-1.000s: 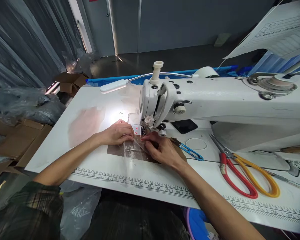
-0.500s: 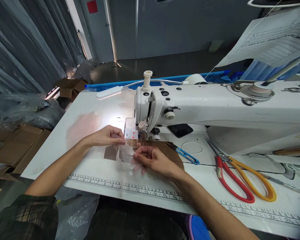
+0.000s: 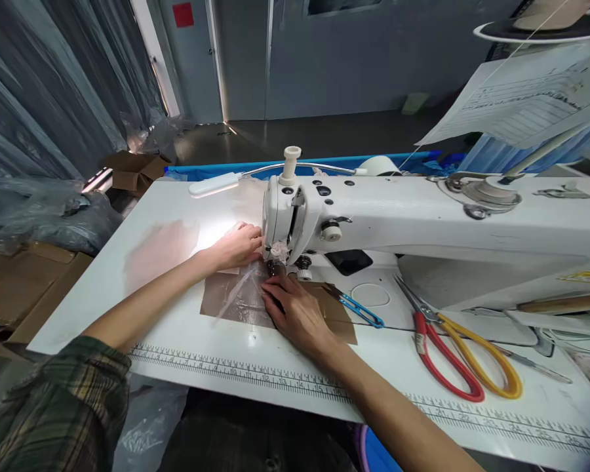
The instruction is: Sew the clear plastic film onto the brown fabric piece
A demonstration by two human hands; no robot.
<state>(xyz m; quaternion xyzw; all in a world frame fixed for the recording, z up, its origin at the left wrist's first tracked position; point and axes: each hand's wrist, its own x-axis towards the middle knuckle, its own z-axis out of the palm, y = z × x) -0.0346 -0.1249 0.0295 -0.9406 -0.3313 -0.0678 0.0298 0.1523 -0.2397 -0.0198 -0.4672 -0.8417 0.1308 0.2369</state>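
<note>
Keep the film [image 3: 246, 307] flat and free of folds over the brown sheet [image 3: 333, 320], and guide lightly with both hands, without pulling against the foot [image 3: 277, 269] of the machine [image 3: 383, 213]. Better to hold fingertips to the sides, being so near the foot with this judged the main risk. At left hand [image 3: 236, 246], see fingers bent and close together over the film's far left part, just left of the foot; cannot tell if really pinching. At right hand [image 3: 295, 311], see thumb and forefinger near each other, just in front of the foot, by the film's right side; cannot tell whether clamped on it. Find the film between both hands, mostly nearer to the table's [image 3: 181, 333] front edge than the fingertips.
</note>
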